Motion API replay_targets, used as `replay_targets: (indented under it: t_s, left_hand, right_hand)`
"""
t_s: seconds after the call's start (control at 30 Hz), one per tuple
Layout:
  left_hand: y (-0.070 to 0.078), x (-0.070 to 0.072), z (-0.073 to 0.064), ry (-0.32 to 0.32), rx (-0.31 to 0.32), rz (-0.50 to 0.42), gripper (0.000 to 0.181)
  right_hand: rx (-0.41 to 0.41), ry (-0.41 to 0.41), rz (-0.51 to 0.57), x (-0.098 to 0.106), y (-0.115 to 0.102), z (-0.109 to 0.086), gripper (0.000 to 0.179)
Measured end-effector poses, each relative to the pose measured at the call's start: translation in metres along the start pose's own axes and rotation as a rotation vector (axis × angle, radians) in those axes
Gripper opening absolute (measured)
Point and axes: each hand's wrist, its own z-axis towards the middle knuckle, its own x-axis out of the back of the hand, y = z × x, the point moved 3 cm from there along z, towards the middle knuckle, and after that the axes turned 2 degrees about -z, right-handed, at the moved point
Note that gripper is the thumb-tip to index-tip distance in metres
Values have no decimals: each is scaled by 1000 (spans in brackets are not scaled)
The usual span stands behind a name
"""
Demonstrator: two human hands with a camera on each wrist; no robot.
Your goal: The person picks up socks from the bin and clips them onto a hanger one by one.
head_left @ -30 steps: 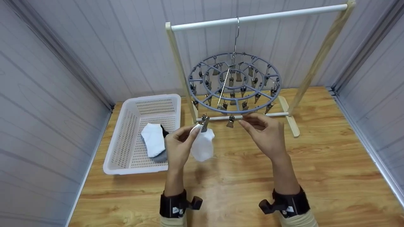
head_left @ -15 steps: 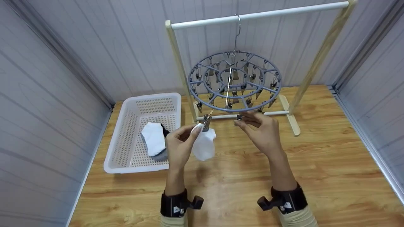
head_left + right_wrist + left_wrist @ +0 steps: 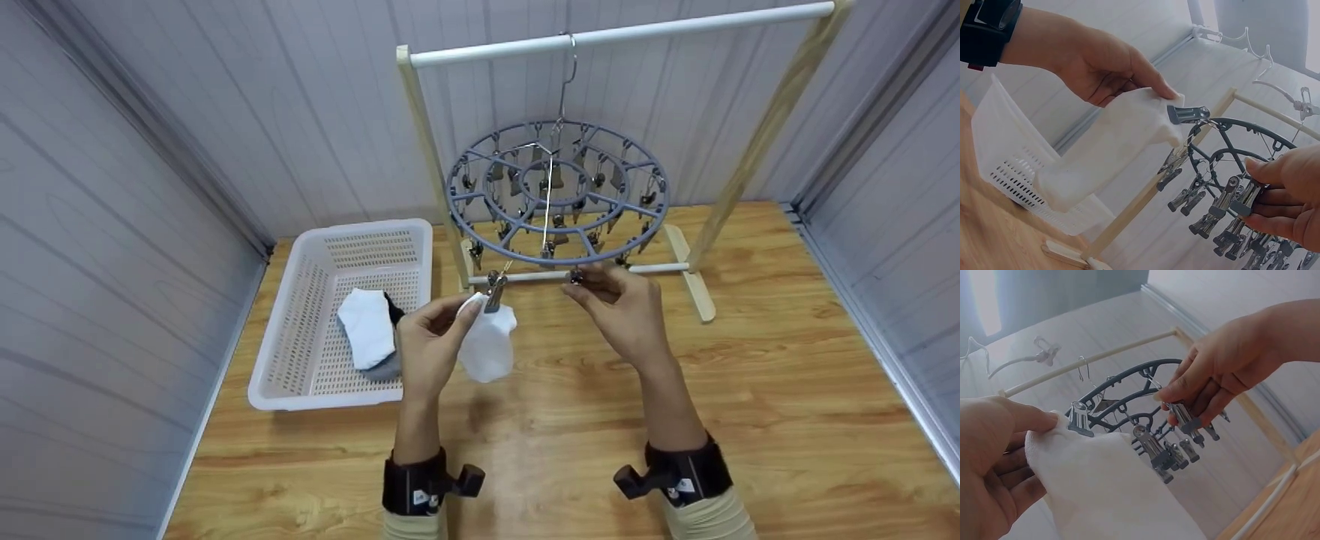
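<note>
My left hand (image 3: 431, 341) pinches one corner of the cuff of a white sock (image 3: 487, 352). Right beside those fingers, a metal clip (image 3: 1080, 421) with grey tips is clamped on the cuff, and the sock's foot hangs down. That clip hangs from the front left of a round grey clip hanger (image 3: 555, 262). My right hand (image 3: 622, 307) holds another clip (image 3: 1248, 197) at the hanger's front edge between thumb and fingers. In the right wrist view, nothing shows between that clip's tips.
A wooden rack with a white top bar (image 3: 487, 51) carries the hanger by its hook. Several other clips dangle under the ring. At the left stands a white basket (image 3: 322, 403) holding a white sock (image 3: 366, 326) and darker ones beneath. Panelled walls close in behind and at both sides.
My right hand has moved slightly left and taken hold of a clip at the hanger's front. The ring has turned a little. My left hand keeps its pinch on the sock, shifting slightly right.
</note>
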Motion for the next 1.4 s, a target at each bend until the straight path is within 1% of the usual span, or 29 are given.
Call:
replay_targets:
  t_s: [0.13,0.23,0.43,0.6,0.73,1.0,1.4]
  left_hand:
    - [-4,-1,1,-40,37,-3,14]
    - [-8,-1,2,-60,61,8,14]
    - [-13,-1,3,-71,87,39,17]
    - [-17,-1,3,-77,120,55,18]
    - [-20,0,3,-72,137,73,19]
    - [-23,3,4,-42,155,109,19]
    - [-17,17,5,-27,167,131,19]
  right_hand:
    - [-31,-10,24,0,0,-1,29]
    - [-37,-12,45,1,-1,-1,28]
    - [7,-20,117,0,-1,0,28]
    - [15,-24,136,0,-1,0,30]
    - [5,-31,142,0,-2,-1,30]
    - [-1,-43,132,-1,-5,-1,28]
    - [-18,-59,157,-1,-4,-2,30]
